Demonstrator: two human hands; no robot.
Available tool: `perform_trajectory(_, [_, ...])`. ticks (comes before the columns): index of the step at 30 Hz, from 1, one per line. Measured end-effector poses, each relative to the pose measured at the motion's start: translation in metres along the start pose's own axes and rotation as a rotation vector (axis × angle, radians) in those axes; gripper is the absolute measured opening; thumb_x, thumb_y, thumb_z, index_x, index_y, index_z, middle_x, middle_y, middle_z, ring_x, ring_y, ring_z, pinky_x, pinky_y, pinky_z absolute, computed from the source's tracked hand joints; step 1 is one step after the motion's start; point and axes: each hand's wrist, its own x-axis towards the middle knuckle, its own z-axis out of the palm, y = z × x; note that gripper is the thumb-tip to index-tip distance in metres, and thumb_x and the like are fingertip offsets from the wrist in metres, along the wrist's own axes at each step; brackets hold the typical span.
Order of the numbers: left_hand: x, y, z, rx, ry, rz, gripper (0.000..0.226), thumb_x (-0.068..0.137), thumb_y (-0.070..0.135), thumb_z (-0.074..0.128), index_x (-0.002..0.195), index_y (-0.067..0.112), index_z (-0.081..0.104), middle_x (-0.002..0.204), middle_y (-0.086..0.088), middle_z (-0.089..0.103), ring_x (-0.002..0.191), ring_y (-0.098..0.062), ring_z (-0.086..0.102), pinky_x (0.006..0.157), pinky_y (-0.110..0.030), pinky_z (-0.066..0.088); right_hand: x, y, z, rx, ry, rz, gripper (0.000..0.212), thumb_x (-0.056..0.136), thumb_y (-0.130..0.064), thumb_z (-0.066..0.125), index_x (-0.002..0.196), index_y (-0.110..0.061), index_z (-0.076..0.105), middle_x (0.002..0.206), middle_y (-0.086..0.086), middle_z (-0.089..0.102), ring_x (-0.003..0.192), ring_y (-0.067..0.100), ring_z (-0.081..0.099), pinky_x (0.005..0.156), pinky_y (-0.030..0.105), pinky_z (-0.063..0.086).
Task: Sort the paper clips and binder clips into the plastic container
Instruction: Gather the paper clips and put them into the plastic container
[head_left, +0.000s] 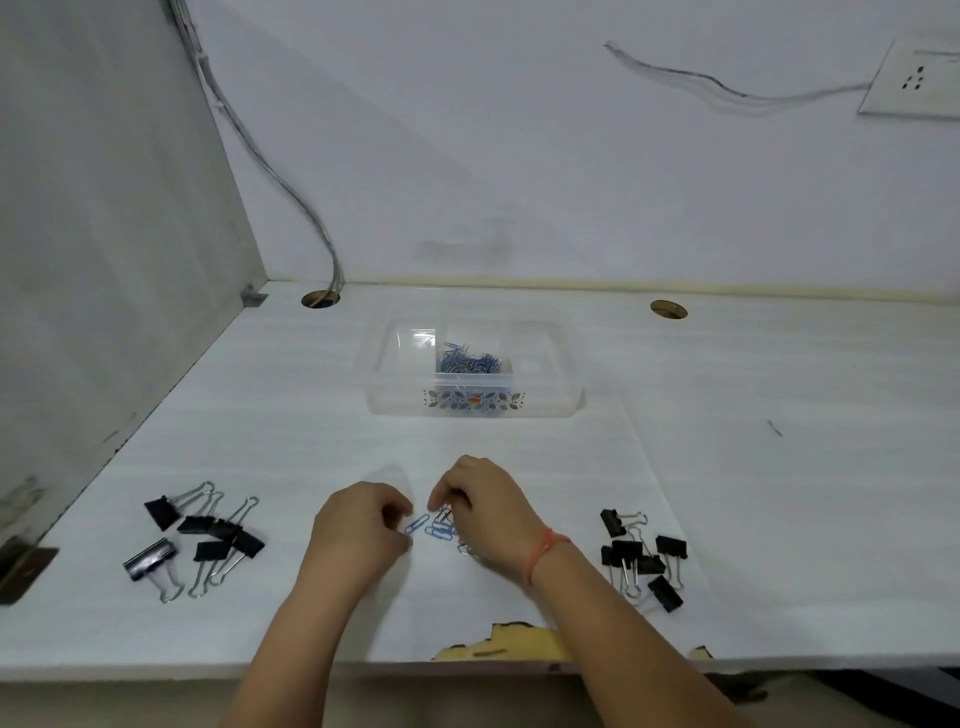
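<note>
A clear plastic container (545, 400) stands mid-table with a heap of blue paper clips (470, 361) in its middle compartment. A few loose blue paper clips (434, 527) lie on the table between my hands. My left hand (358, 530) has its fingers curled beside one clip; whether it pinches the clip is unclear. My right hand (483, 512) has its fingers curled over the small pile and pinches clips there. Large black binder clips (202, 535) lie at the left, and smaller black binder clips (644, 558) at the right.
A wall panel rises along the table's left edge. Two cable holes (668, 309) sit near the back edge, with a cable running into the left one. The table's front edge is chipped (498, 644) near my right forearm.
</note>
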Motion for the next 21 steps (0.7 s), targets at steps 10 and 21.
perform_trajectory(10, [-0.006,0.007,0.006,-0.002,-0.066,0.100,0.052,0.062,0.018,0.082,0.112,0.016,0.068,0.090,0.001,0.065,0.082,-0.017,0.062,0.070,-0.023,0.044,-0.037,0.010,-0.040,-0.173,-0.165,0.123,0.062,0.070,-0.029,0.078,0.126,-0.016,0.056,0.110,0.000,0.053,0.092,0.012,0.049,0.081,0.023,0.042])
perform_trajectory(21, [0.019,0.026,0.001,0.046,-0.169,0.155,0.039,0.054,0.010,0.083,0.089,0.021,0.073,0.081,0.001,0.062,0.070,-0.016,0.057,0.068,-0.028,0.049,-0.023,0.000,-0.022,-0.050,-0.015,0.128,0.025,0.065,-0.019,0.080,0.089,-0.013,0.075,0.085,0.002,0.072,0.071,0.010,0.056,0.057,0.015,0.038])
